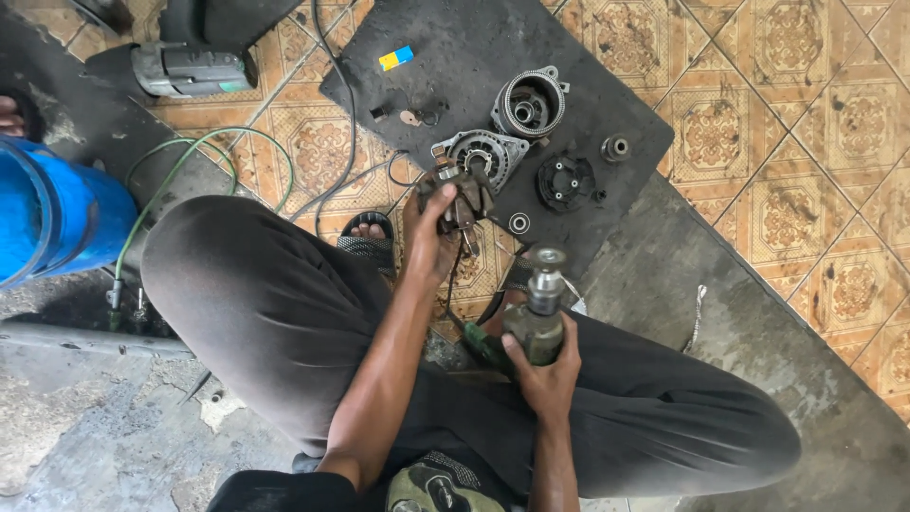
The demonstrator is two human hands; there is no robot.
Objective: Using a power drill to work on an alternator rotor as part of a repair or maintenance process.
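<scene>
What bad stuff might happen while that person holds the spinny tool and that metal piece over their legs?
1. The right hand grips a green power tool with a round wire-brush tip pointing up, close to the left hand; skin might get scraped.
2. The left hand holds a small greasy metal part with wires in mid-air; it may slip onto the sandalled foot below.
3. The tool's dark cord runs by the knees and might snag.

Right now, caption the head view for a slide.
Left hand holds a metal part, right hand a power tool over a black mat.

Mat parts crowding left hand
</scene>
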